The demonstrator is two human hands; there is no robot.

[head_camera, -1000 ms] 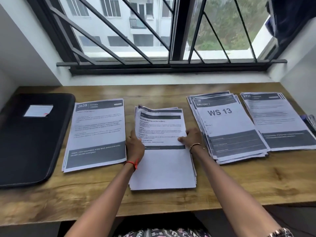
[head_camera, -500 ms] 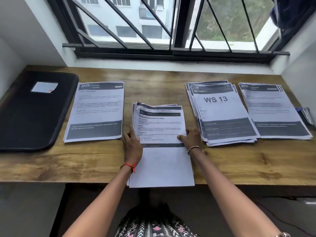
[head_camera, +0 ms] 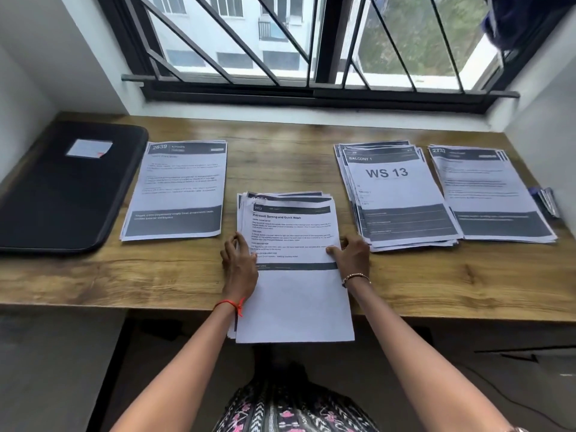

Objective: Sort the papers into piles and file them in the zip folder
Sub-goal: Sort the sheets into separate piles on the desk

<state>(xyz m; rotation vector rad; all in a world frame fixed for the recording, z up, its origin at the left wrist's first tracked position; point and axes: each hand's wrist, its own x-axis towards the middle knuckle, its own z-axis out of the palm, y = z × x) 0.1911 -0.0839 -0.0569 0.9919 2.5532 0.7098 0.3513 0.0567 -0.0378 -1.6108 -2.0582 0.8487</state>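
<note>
A middle stack of papers (head_camera: pixel 293 294), topped by a sheet headed "Pre-wash Sorting and Quick Wash", lies on the wooden desk (head_camera: pixel 436 282) and overhangs its front edge. My left hand (head_camera: pixel 240 266) grips the stack's left edge and my right hand (head_camera: pixel 353 260) grips its right edge, thumb on top. A pile headed "2639 Kitchen" (head_camera: pixel 177 191) lies to the left. A "Balcony 1 WS 13" pile (head_camera: pixel 399 194) and another pile (head_camera: pixel 489 194) lie to the right. The black zip folder (head_camera: pixel 62 188) lies shut at the far left.
A barred window (head_camera: pixel 311 42) and white sill run along the desk's back. White walls close in both sides. A small dark object (head_camera: pixel 547 201) lies at the desk's right edge beside the last pile.
The middle stack has slid toward me between both hands, and it now overhangs the desk's front edge further. The camera has moved back and tilted down.
</note>
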